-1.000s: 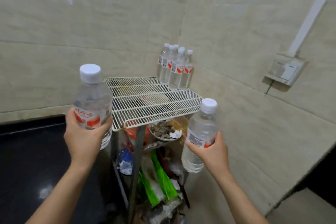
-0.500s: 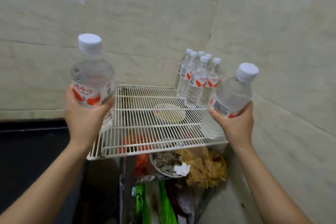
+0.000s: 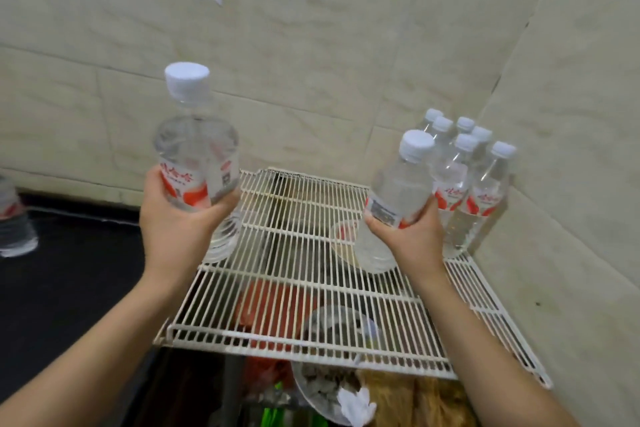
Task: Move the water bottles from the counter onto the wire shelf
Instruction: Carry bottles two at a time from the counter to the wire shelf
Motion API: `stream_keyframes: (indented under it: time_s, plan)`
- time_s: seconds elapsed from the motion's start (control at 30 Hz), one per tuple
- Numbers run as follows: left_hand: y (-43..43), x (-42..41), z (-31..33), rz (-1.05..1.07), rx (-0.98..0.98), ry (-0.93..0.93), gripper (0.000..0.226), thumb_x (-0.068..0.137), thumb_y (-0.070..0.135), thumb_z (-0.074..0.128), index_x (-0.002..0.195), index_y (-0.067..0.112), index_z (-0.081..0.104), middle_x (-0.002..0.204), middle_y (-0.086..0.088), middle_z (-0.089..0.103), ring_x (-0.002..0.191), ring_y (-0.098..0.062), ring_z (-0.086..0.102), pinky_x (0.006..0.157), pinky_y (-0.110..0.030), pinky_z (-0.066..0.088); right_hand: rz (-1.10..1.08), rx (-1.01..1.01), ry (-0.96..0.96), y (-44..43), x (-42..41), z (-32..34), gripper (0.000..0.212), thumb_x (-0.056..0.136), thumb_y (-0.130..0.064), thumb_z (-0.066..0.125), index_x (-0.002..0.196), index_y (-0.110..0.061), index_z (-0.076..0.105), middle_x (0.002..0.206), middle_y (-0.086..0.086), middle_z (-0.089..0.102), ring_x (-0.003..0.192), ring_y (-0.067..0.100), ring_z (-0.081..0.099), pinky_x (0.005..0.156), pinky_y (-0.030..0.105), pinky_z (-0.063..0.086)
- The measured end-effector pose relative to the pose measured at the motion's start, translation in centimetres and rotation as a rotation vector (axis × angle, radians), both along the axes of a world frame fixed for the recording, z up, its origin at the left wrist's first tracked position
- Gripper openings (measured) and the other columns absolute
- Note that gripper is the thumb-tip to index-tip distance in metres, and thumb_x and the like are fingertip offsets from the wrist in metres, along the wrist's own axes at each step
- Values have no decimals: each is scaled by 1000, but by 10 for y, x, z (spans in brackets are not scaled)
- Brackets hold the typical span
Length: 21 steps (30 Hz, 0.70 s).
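Holding one clear water bottle in each hand, a person stood over a white wire shelf (image 3: 301, 291) set into the corner of a tiled wall (image 3: 311, 45). The left grip (image 3: 176, 218) was wrapped around the red-and-white label of the left bottle (image 3: 197, 149). That bottle was upright with its white cap on, held above the shelf's left edge. The right grip (image 3: 412, 232) was curled around the lower half of the right bottle (image 3: 401, 191), whose top leaned slightly to the right. Its base hung close over the wires near the middle of the shelf; whether it touched them could not be told. Just beside that hand, a cluster of six bottles (image 3: 464, 180) of the same kind stood upright in the shelf's far right corner, against the wall. On the black tabletop (image 3: 69, 274) to the left, one blurred bottle (image 3: 14, 218) showed at the picture's edge. Beneath the shelf lay a bowl (image 3: 322, 388) of scraps, crumpled white paper and green packaging (image 3: 273, 417).
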<state>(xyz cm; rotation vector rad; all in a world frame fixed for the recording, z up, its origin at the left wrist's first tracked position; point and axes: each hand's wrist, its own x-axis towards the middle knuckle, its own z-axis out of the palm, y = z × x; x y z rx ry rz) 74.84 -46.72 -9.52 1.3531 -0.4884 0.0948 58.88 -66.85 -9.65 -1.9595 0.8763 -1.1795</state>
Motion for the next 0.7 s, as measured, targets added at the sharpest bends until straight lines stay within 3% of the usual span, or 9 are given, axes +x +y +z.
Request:
stream_keyframes:
  time_s: [0.1,0.27,0.4,0.5,0.7]
  plan:
    - [-5,19,3,-1,-6,-5,58,64,11,79,109,24,45,95,14,58,87,0,59,75,-18,45,-9,38,42,-15,34,0,69,61,-27,83,117,-17,44,114,1,59,98,15,55,85,31,45]
    - [-13,57,-1,-2,-40,47,59,65,11,78,112,25,45,96,14,58,88,1,60,72,-14,45,-138,90,80,-45,79,2,67,66,-30,80,120,-12,44,105,-1,55,92,16,52,82,28,40]
    - [-20,83,-8,-18,-55,70,57,65,9,78,109,26,46,94,14,58,86,0,59,72,-16,45,-239,115,56,-73,114,16,66,70,-26,77,122,-7,42,121,10,57,102,24,54,86,30,40]
    - [-26,95,-15,-42,-56,80,55,64,7,78,105,24,46,91,14,58,82,0,59,71,-18,46,-309,143,28,-96,137,25,72,70,-26,77,127,-7,38,131,12,52,118,32,50,99,38,38]
    - [-47,110,-21,-105,-28,89,57,62,9,79,104,27,44,91,16,56,82,-1,58,69,-18,44,-437,214,56,-128,152,22,74,71,-26,76,130,-7,35,135,15,47,123,35,45,105,43,34]
